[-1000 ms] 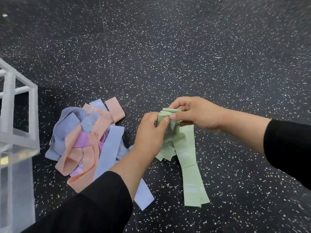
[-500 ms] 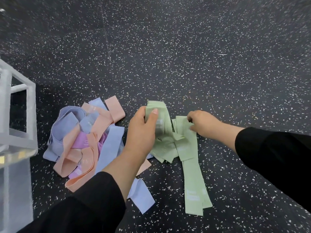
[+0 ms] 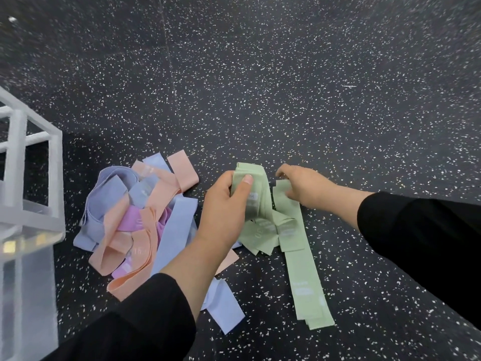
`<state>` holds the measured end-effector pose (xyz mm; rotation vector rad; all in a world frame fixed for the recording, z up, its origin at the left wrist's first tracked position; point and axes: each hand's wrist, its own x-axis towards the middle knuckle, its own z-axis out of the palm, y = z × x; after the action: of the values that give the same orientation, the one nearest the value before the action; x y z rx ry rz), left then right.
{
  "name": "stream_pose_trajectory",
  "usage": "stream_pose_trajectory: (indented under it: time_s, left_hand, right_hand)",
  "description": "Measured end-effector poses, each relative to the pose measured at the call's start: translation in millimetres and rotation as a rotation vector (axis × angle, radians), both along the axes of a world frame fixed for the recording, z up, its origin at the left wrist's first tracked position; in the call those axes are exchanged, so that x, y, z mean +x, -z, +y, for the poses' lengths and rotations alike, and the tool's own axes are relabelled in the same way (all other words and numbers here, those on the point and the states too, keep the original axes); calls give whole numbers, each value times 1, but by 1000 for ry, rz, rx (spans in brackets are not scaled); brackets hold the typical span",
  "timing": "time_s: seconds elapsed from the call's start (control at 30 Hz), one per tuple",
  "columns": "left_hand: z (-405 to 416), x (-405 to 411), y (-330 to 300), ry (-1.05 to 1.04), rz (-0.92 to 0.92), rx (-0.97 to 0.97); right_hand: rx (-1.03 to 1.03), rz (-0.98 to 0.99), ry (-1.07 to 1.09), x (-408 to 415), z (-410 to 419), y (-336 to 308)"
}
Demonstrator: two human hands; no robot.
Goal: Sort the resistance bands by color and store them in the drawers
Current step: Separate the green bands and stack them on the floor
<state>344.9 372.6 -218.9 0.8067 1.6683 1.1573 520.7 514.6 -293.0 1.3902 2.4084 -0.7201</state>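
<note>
Green resistance bands (image 3: pixel 299 251) lie in a bunch on the dark speckled floor. My left hand (image 3: pixel 226 207) grips a folded bundle of green bands (image 3: pixel 256 188), thumb across the front. To the right, my right hand (image 3: pixel 303 187) pinches the top end of another green band (image 3: pixel 282 194) lying flat on the floor. A mixed pile to the left holds peach bands (image 3: pixel 122 246), blue bands (image 3: pixel 177 225) and a purple band (image 3: pixel 132 220), tangled together.
A white drawer frame (image 3: pixel 31 173) with a translucent drawer (image 3: pixel 23 282) stands at the left edge, close to the mixed pile. Dark speckled floor (image 3: pixel 260 87) spreads beyond the bands.
My right hand let go of the bundle held by both hands, moved right and down, and now pinches a green band on the floor. My left hand keeps the bundle.
</note>
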Motion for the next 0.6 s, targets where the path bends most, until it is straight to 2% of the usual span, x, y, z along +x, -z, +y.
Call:
stream_pose_trajectory:
  time_s: [0.1,0.6]
  left_hand:
    - [-2,-1,0,-1,-2,-6]
    - [-7,-3,-3,11,-17,-42]
  right_hand:
    - [18,-35,-66,-1,-2,2]
    - [-62,-75,-35,-1,-6,0]
